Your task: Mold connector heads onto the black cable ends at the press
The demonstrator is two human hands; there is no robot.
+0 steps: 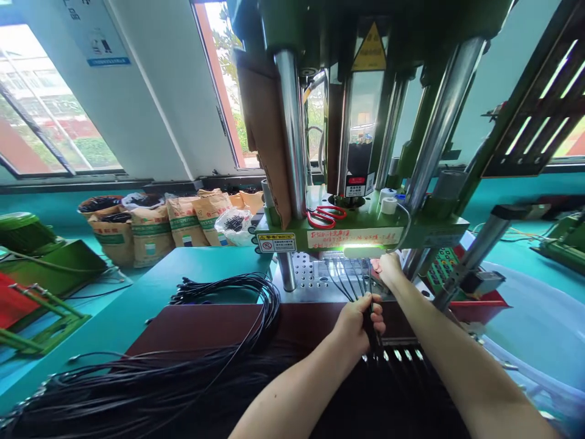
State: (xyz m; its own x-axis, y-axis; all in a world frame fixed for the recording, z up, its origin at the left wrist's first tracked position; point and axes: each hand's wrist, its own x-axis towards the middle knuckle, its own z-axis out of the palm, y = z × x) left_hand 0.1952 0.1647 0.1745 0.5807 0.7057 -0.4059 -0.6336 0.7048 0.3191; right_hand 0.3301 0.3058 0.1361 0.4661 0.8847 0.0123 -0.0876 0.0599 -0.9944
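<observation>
Cables (347, 286) in left hand (359, 324), yellow warning triangle (369, 49), red-lettered strip (354, 236) illegible

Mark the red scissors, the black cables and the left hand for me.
red scissors (325, 216), head view, on the handles.
black cables (354, 286), head view, on the taut strands.
left hand (357, 323), head view, on its back.

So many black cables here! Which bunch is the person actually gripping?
The short fan of cables running from the machine's plate into the left hand. The looped bundle and the big heap lie untouched on the table.
</observation>
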